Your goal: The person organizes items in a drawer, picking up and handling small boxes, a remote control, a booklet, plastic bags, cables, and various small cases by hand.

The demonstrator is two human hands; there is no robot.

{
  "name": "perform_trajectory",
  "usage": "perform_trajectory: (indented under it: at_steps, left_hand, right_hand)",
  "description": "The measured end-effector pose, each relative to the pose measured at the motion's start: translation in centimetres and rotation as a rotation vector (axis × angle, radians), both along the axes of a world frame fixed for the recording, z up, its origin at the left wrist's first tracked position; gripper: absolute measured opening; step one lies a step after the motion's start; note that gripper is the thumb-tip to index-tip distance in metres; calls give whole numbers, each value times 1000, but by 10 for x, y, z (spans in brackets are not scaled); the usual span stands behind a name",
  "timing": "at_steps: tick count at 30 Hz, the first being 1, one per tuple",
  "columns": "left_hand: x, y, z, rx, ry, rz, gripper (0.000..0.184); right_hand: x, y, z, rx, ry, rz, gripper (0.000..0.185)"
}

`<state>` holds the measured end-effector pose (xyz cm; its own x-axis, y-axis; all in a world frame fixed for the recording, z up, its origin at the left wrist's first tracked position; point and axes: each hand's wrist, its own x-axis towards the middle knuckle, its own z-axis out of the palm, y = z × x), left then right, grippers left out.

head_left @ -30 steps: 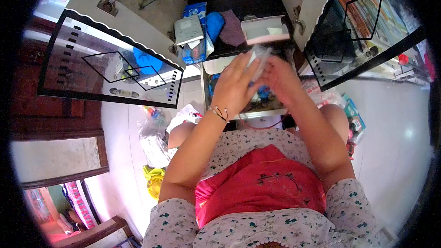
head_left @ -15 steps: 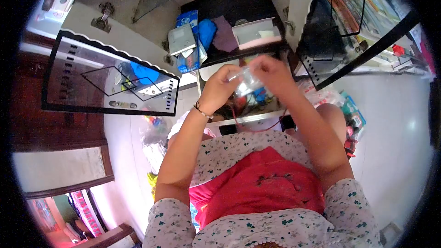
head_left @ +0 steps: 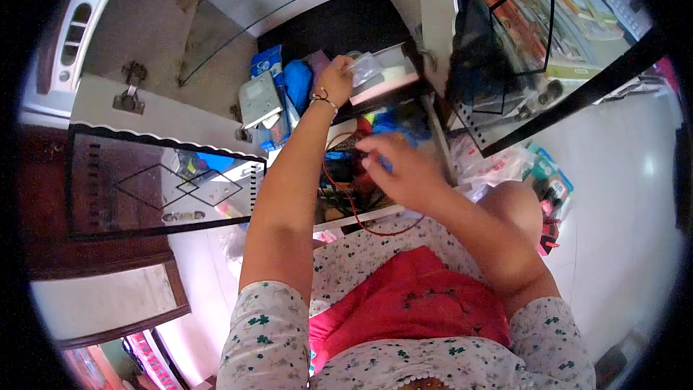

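My left hand [head_left: 334,78] is reached out to the cabinet shelf, its fingers closed on a small clear plastic packet [head_left: 366,69]. The packet is over the near side of a white box [head_left: 395,85] on the shelf; I cannot tell whether they touch. Lower down, my right hand [head_left: 404,172] hovers over an open drawer, fingers loosely bent and apart, with nothing seen in them. It is slightly blurred. Inside the drawer [head_left: 438,137] lie blue, red and dark items, and a thin red cord [head_left: 354,209] hangs over its front edge.
Left of the box are a blue bundle [head_left: 297,79] and a silver-grey case [head_left: 260,101]. Glass doors stand open at left [head_left: 170,198] and right [head_left: 498,65]. Plastic bags [head_left: 498,170] lie on the floor beside my knee.
My left hand has carried the clear packet from above the drawer up to the shelf box. My right hand has let go of it and dropped lower over the drawer. The view has shifted.
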<state>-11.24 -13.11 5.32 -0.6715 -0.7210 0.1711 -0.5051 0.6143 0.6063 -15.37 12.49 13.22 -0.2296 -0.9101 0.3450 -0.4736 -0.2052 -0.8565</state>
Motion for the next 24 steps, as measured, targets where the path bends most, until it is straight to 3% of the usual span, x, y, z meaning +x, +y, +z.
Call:
perform_trajectory:
  at_steps: [3, 7, 10, 14, 16, 19, 23, 24]
  left_hand:
    - [-4, -9, -15, 40, -102, -7, 20]
    - [-4, -9, -15, -100, -191, -43, 25]
    - [-8, -2, -2, -62, -351, -82, 28]
    - [-11, -3, -10, -98, -352, -155, 30]
    - [-14, 4, -4, -306, -570, -214, 32]
    - [-16, 3, -19, -426, -714, -210, 32]
    - [-10, 6, -44, -540, -712, -251, 37]
    - [-6, 24, -35, -515, -562, -205, 41]
  right_hand:
    - [-4, 2, 6, 147, -72, 53, 23]
    - [-10, -1, 4, 160, -102, 74, 23]
    - [-9, -4, -4, 136, -81, 20, 22]
    - [-11, -12, -17, 175, -40, 19, 20]
    - [-10, -16, -22, 93, -54, -58, 18]
    - [-10, -18, -22, 142, -105, -52, 18]
    - [-9, -17, -17, 184, -115, -19, 18]
    - [-9, -16, -17, 180, -117, -21, 18]
